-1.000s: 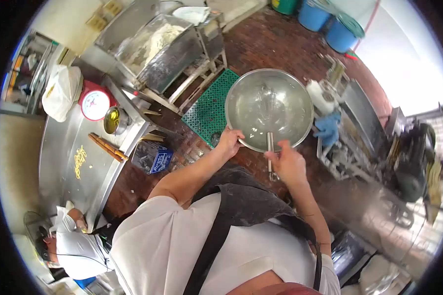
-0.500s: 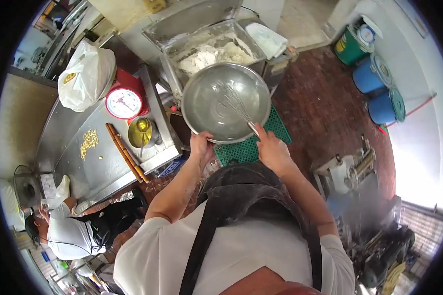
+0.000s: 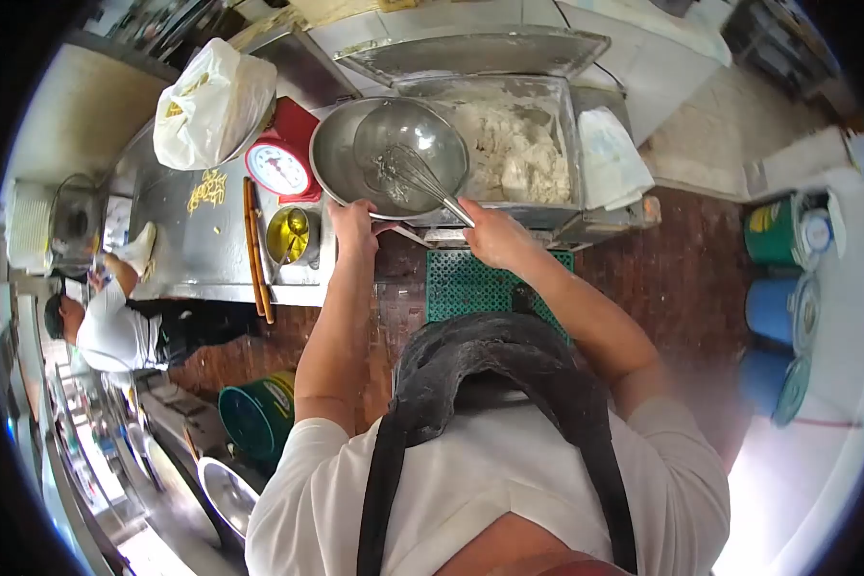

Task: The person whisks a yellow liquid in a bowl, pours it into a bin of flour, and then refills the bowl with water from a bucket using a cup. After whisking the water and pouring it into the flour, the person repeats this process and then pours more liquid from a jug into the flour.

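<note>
A wide steel bowl with clear liquid in it is held tilted over the corner between the steel table and the flour bin. My left hand grips its near rim. In my right hand is the handle of a wire whisk, whose wires dip into the bowl. Right of the bowl stands an open metal bin with white flour. Beside the bowl's left edge is a red scale.
The steel table holds two wooden rods, a pot of yellow liquid, dough strips and a white bag. A co-worker is at the left. Blue bins stand right; a green mat covers the floor.
The view has turned toward the left. The bowl, with my left hand and the whisk in my right hand, has moved left from in front of the flour bin, beside the scale.
</note>
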Demonstrator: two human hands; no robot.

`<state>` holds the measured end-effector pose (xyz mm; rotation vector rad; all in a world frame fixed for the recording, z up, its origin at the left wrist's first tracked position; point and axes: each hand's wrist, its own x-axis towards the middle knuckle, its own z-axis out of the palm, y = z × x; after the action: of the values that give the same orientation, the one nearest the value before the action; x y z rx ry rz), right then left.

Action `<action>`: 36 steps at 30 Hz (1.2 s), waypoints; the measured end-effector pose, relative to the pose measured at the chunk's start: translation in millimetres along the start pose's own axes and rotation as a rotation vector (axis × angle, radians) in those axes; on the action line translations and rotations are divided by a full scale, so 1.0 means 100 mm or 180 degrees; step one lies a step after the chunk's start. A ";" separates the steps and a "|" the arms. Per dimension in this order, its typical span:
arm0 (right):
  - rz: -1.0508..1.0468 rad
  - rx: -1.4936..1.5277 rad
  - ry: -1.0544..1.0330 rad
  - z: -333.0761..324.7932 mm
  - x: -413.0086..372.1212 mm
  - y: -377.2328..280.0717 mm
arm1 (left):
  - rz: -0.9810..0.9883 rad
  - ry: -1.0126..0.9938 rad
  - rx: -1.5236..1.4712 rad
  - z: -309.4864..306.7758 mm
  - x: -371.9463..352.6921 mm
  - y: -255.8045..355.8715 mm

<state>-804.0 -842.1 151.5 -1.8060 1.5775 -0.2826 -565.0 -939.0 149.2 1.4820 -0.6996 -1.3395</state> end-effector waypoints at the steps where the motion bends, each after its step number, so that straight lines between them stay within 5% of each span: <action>1: -0.0053 -0.0006 -0.0059 -0.06 0.11 0.07 | -0.0003 0.0078 -0.0015 0.07 0.06 0.01; 5: -0.0412 0.0508 0.0001 -0.12 0.48 0.29 | 0.0323 0.0459 0.0320 0.36 0.20 -0.01; 11: -0.0622 0.0896 0.0064 -0.06 0.80 0.39 | 0.2262 0.1364 0.2294 0.62 0.30 -0.06; 15: -0.0577 0.1076 0.0110 -0.09 0.83 0.44 | 0.2374 0.1148 0.2436 0.82 0.04 0.02; 17: -0.0214 0.1136 -0.0222 -0.28 0.64 0.31 | 0.3017 0.1005 0.2682 0.81 -0.01 0.00; 20: -0.0493 0.1154 0.0794 -0.13 0.49 0.36 | 0.3223 0.0837 0.2838 0.72 -0.13 0.00; 25: -0.0776 0.1205 0.0984 0.17 0.12 0.05 | 0.3431 0.0862 0.2803 0.21 -0.46 0.01; 30: -0.1132 0.0894 0.0362 0.84 -0.41 -0.54 | 0.2702 0.1580 0.1708 -0.96 -1.25 -0.38; 33: -0.1689 0.0626 -0.0146 1.53 -0.87 -0.96 | 0.2330 0.2130 0.0440 -2.03 -1.81 -1.19; 35: -0.2016 0.0293 -0.0634 2.14 -1.13 -1.17 | 0.0489 0.2158 -0.1400 -2.67 -2.73 -1.41; 36: -0.2076 0.0075 -0.1032 2.36 -1.34 -1.39 | 0.0448 0.2362 -0.1572 -3.01 -3.07 -1.75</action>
<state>-588.5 -631.0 106.3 -2.1764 0.7328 -0.2824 -380.0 -518.3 81.9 1.3452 0.0148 -0.6898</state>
